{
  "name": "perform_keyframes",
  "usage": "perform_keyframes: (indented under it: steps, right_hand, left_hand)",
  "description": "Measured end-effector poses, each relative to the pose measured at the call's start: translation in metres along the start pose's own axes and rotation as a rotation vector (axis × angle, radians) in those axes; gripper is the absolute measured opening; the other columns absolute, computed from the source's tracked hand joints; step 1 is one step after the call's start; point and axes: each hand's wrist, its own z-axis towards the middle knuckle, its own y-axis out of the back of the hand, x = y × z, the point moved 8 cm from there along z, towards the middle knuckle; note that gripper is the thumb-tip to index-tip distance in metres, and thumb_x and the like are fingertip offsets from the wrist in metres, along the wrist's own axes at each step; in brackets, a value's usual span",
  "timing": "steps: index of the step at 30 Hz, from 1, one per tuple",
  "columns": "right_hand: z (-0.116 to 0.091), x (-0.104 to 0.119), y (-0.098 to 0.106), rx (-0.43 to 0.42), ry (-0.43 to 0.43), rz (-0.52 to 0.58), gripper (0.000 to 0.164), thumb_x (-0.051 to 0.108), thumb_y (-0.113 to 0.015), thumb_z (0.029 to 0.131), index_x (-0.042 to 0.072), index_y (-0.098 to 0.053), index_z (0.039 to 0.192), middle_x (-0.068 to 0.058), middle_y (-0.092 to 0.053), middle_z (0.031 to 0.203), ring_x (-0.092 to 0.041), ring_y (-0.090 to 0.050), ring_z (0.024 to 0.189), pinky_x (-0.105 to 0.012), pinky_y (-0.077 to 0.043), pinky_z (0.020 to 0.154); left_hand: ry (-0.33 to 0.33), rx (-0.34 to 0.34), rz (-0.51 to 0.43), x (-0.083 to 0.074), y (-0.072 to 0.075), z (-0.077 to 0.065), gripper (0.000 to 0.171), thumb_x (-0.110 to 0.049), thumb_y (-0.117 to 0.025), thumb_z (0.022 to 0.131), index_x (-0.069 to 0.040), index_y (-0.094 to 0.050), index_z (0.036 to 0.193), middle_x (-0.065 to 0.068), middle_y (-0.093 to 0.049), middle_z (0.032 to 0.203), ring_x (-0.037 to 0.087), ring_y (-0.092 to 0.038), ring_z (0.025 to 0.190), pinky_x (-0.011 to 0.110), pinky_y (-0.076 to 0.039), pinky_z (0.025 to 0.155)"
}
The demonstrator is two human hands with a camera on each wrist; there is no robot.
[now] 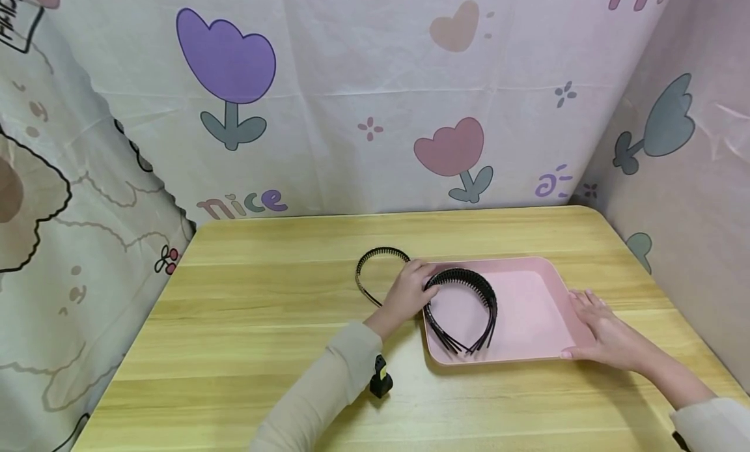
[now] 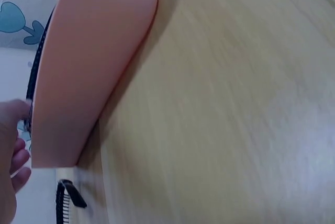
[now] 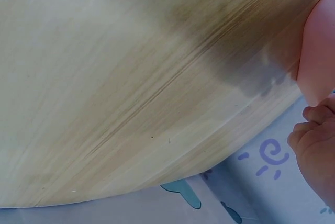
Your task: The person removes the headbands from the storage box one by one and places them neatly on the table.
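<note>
A pink rectangular tray (image 1: pixel 533 309) lies on the table, with several black toothed headbands (image 1: pixel 485 292) bunched together in its left part. My left hand (image 1: pixel 407 294) reaches over the tray's left wall and pinches the bunch at its left side. Behind that hand, on the wood, lies another black headband (image 1: pixel 364 268), partly hidden by the hand; its end (image 2: pixel 73 195) shows below the tray in the left wrist view. My right hand (image 1: pixel 609 335) rests against the tray's right wall, fingers spread and thumb near the front corner.
The wooden table (image 1: pixel 263 309) extends left of and in front of the tray. Printed cloth (image 1: pixel 328 100) hangs behind it and along both sides. A small black device (image 1: pixel 381 380) is strapped at the left sleeve's cuff.
</note>
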Motion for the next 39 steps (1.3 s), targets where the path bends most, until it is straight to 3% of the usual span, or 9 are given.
perform_keyframes:
  steps: [6, 12, 17, 22, 26, 33, 39]
  right_hand:
    - [0.0, -0.001, 0.0, 0.005, -0.007, 0.012, 0.105, 0.035, -0.079, 0.067, -0.019, -0.022, 0.137, -0.045, -0.026, 0.136, -0.043, 0.004, 0.141, -0.039, 0.014, 0.115]
    - [-0.001, 0.0, 0.0, -0.002, -0.007, 0.02, 0.104, 0.033, -0.079, 0.068, -0.019, -0.022, 0.137, -0.045, -0.026, 0.136, -0.044, 0.003, 0.141, -0.037, 0.015, 0.115]
    - [-0.002, 0.001, -0.001, 0.001, -0.009, 0.028, 0.104, 0.032, -0.079, 0.068, -0.018, -0.021, 0.138, -0.045, -0.026, 0.135, -0.042, 0.005, 0.141, -0.034, 0.016, 0.114]
    - [-0.001, 0.001, -0.001, 0.009, -0.015, 0.038, 0.104, 0.032, -0.079, 0.068, -0.018, -0.021, 0.138, -0.045, -0.025, 0.136, -0.047, 0.003, 0.139, -0.037, 0.017, 0.114]
    - [0.0, 0.0, 0.0, 0.015, -0.022, 0.043, 0.105, 0.032, -0.079, 0.068, -0.019, -0.02, 0.138, -0.046, -0.024, 0.136, -0.049, 0.003, 0.139, -0.037, 0.018, 0.113]
    - [0.0, 0.0, -0.001, 0.01, -0.015, 0.034, 0.105, 0.032, -0.079, 0.068, -0.019, -0.02, 0.137, -0.046, -0.024, 0.135, -0.049, 0.003, 0.139, -0.033, 0.019, 0.112]
    - [-0.002, 0.0, -0.001, -0.017, 0.024, 0.022, 0.102, 0.03, -0.079, 0.068, -0.022, -0.023, 0.135, -0.046, -0.027, 0.134, -0.047, 0.004, 0.14, -0.025, 0.019, 0.111]
  left_hand:
    - [0.062, -0.034, 0.022, -0.004, -0.001, 0.002, 0.027, -0.014, -0.072, 0.079, 0.001, -0.068, 0.101, 0.011, -0.063, 0.097, 0.022, -0.059, 0.093, 0.026, -0.051, 0.089]
    - [0.053, -0.057, 0.087, -0.009, -0.003, 0.001, 0.021, -0.01, -0.073, 0.077, 0.001, -0.069, 0.095, 0.01, -0.063, 0.093, 0.021, -0.059, 0.09, 0.025, -0.052, 0.085]
    - [0.067, -0.026, 0.189, -0.012, -0.008, 0.003, 0.018, -0.013, -0.073, 0.077, -0.001, -0.07, 0.091, 0.009, -0.063, 0.091, 0.02, -0.059, 0.088, 0.024, -0.052, 0.084]
    - [0.141, 0.03, 0.2, -0.01, -0.009, 0.005, 0.017, -0.013, -0.07, 0.081, -0.001, -0.07, 0.092, 0.008, -0.066, 0.092, 0.019, -0.06, 0.09, 0.024, -0.051, 0.087]
    - [0.175, 0.019, 0.182, -0.01, -0.007, 0.006, 0.013, -0.012, -0.068, 0.082, -0.002, -0.07, 0.09, 0.007, -0.066, 0.09, 0.018, -0.06, 0.088, 0.023, -0.052, 0.084]
    - [0.149, -0.048, 0.205, -0.014, -0.002, 0.003, 0.01, -0.012, -0.069, 0.082, -0.003, -0.071, 0.087, 0.005, -0.066, 0.085, 0.017, -0.06, 0.082, 0.021, -0.053, 0.079]
    - [0.148, -0.06, 0.22, -0.016, 0.0, 0.004, 0.01, -0.014, -0.067, 0.083, -0.005, -0.072, 0.086, 0.004, -0.065, 0.083, 0.016, -0.059, 0.081, 0.021, -0.052, 0.077]
